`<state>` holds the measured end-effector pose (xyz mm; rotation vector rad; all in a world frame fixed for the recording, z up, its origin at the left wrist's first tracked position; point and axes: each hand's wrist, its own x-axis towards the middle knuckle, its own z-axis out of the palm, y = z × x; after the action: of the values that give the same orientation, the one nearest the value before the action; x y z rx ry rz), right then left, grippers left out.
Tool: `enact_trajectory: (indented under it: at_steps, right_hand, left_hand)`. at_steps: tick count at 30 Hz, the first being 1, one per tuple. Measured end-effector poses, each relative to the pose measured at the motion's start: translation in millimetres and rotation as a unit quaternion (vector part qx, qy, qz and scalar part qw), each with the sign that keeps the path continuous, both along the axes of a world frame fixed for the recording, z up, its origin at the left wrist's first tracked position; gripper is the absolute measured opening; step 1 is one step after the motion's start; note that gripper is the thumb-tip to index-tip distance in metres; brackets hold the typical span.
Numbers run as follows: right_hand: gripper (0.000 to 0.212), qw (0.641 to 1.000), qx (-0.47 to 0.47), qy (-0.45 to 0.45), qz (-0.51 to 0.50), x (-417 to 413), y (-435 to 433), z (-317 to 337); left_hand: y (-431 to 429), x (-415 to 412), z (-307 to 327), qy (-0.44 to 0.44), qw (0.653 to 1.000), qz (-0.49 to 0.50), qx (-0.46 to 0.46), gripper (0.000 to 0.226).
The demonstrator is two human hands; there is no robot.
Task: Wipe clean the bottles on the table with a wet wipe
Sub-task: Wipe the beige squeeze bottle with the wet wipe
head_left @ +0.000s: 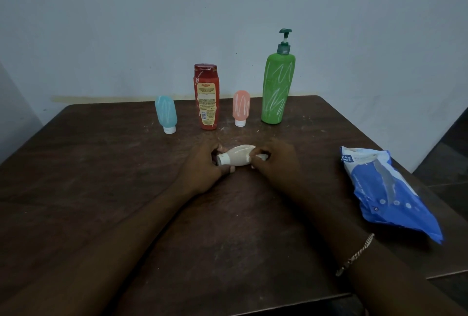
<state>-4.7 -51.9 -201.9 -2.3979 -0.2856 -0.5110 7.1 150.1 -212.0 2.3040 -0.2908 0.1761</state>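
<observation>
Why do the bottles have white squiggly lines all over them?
White scribbles mark the green pump bottle, red bottle, blue tube and pink tube. They look like marks waiting to be wiped off.

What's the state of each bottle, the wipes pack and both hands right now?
Blue bottle: standing on its cap, white scribbles on it.
Red bottle: upright, scribbled.
Pink bottle: standing on its cap, scribbled.
Green pump bottle: upright, scribbled.
Beige bottle: held sideways, cap to the left.
Wipes pack: lying flat on the table.
Left hand: gripping the cap end.
Right hand: pressing a wet wipe against the beige bottle.
</observation>
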Motion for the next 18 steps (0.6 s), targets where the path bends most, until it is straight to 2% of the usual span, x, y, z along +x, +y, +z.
enact_trajectory:
  at_steps: [3,7,11,15,18]
  right_hand:
    - [0.012,0.999,0.029,-0.004,-0.035,5.6,-5.0,2.9]
    - [0.010,1.000,0.002,-0.021,-0.006,-0.1,2.7,0.5]
    - [0.012,0.998,0.041,0.041,-0.037,6.3,-12.1,4.4]
    - [0.009,0.998,0.049,0.010,-0.038,6.3,-3.7,2.1]
    - [0.009,0.998,0.051,0.028,-0.039,4.4,-10.6,-0.8]
  left_hand:
    - [0.6,1.0,-0.9,-0.005,1.000,-0.003,0.000,0.046]
    - [0.5,0.9,-0.8,-0.006,1.000,-0.004,0.000,0.045]
    - [1.2,0.7,-1.7,-0.011,1.000,-0.011,-0.008,0.045]
    - [1.5,2.1,-4.0,-0.011,1.000,-0.015,-0.016,0.045]
    - [1.4,2.5,-4.5,-0.007,0.999,-0.020,-0.025,0.044]
